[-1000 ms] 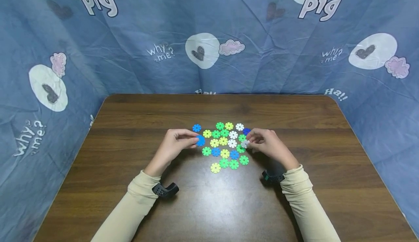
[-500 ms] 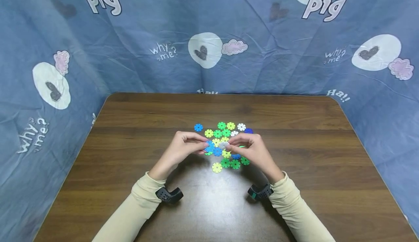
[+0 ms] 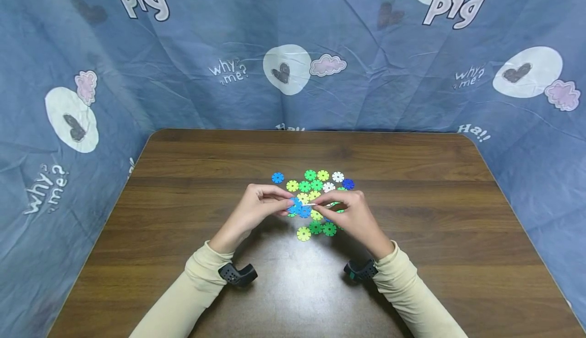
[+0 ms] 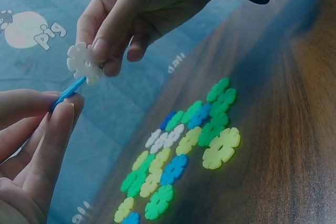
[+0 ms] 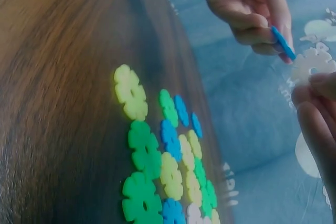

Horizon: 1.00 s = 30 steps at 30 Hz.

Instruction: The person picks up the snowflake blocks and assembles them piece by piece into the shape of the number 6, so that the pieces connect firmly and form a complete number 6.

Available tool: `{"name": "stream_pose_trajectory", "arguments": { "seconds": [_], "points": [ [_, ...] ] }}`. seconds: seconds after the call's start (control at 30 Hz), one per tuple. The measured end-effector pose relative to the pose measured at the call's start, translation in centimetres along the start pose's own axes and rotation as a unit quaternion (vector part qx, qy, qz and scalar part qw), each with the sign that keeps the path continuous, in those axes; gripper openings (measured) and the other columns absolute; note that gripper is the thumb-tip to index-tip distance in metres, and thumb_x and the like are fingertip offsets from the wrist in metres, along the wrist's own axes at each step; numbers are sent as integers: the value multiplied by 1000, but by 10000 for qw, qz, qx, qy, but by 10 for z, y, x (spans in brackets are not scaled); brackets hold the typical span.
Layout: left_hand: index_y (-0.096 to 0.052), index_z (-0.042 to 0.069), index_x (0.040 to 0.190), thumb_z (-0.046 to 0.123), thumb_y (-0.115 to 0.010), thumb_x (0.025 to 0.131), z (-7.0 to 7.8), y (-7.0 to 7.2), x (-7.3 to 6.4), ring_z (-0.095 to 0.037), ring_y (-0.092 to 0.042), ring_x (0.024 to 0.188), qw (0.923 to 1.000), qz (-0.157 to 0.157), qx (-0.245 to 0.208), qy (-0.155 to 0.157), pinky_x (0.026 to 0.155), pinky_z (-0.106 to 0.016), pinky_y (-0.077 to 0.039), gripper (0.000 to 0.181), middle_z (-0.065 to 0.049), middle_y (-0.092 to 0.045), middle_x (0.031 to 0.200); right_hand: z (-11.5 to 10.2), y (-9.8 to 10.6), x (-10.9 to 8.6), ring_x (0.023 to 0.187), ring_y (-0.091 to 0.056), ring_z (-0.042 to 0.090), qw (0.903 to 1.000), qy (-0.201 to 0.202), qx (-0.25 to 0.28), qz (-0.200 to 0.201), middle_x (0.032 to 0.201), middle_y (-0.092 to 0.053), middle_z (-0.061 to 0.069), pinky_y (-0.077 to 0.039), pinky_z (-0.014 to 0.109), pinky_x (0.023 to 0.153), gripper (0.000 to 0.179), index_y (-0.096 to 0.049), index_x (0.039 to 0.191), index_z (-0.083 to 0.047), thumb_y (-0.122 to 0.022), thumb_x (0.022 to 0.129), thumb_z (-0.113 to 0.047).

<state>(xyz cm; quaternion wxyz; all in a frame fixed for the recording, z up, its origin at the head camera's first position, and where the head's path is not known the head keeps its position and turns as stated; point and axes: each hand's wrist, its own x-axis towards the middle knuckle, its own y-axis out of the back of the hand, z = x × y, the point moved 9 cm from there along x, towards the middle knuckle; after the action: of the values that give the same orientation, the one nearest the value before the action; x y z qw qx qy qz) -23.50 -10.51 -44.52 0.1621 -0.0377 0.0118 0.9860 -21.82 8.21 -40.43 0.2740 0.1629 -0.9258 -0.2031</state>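
My left hand (image 3: 254, 211) pinches a blue snowflake disc (image 4: 69, 93) between thumb and fingers. In my right hand (image 3: 351, 217), thumb and fingers grip a white snowflake disc (image 4: 82, 62) by its edge. The two notched discs meet rim to rim above the table, turned crosswise to each other. Whether their slots are engaged I cannot tell. Below them lie several loose discs: a yellow disc (image 3: 303, 234) nearest me, a green disc (image 3: 329, 229) beside it, and more in blue, white and yellow, some covered by the hands.
The loose discs lie flat in a cluster on the brown wooden table (image 3: 206, 155). A blue disc (image 3: 277, 177) sits at the far left of the cluster, a dark blue disc (image 3: 348, 184) at its right. Behind the table hangs a blue printed cloth (image 3: 192, 33).
Both hands have come together over the cluster, the right hand moving left with the white disc. Since half a second ago the white disc has turned edge-on and meets the blue disc.
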Motion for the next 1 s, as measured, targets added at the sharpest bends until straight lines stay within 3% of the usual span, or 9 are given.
{"name": "stream_pose_trajectory", "arguments": {
  "seconds": [0.17, 0.43, 0.8, 1.0],
  "points": [
    [-71, -14, 112, 0, -73, 92, 1, 0, -1, -9, -76, 78, 10000, 28, -16, -3, 80, -42, -65, 24, -15, -79, 103, -6, 0, -1, 80, -77, 13, 9977, 558, -381, 87, 93, -81, 3, -63, 23, 67, 12, -82, 98, -9, -80, 88, -2],
    [-71, -15, 111, 0, -74, 91, 0, 0, 0, -9, -76, 77, 9999, 79, -86, 13, 76, -35, -65, 25, -10, -80, 101, -2, -1, -1, 77, -77, 13, 9993, 276, -257, 78, 91, -81, 4, -62, 22, 67, 9, -81, 98, -10, -80, 89, -6],
    [-71, -15, 110, 0, -73, 92, -1, -4, -1, -10, -75, 73, 10000, -63, -60, 29, 74, -31, -65, 23, -2, -79, 89, -11, -5, -3, 79, -77, 12, 9951, 847, -516, 66, 91, -81, 3, -61, 18, 70, 14, -81, 98, -9, -81, 87, -1],
    [-68, -19, 111, -2, -73, 92, 0, -5, -3, -12, -76, 75, 9999, -91, -41, 12, 79, -40, -65, 27, -10, -79, 93, -17, -5, -4, 80, -78, 13, 9906, 1164, -706, 111, 90, -81, 4, -61, 19, 73, 18, -82, 98, -8, -83, 83, 3]
  ]
}}
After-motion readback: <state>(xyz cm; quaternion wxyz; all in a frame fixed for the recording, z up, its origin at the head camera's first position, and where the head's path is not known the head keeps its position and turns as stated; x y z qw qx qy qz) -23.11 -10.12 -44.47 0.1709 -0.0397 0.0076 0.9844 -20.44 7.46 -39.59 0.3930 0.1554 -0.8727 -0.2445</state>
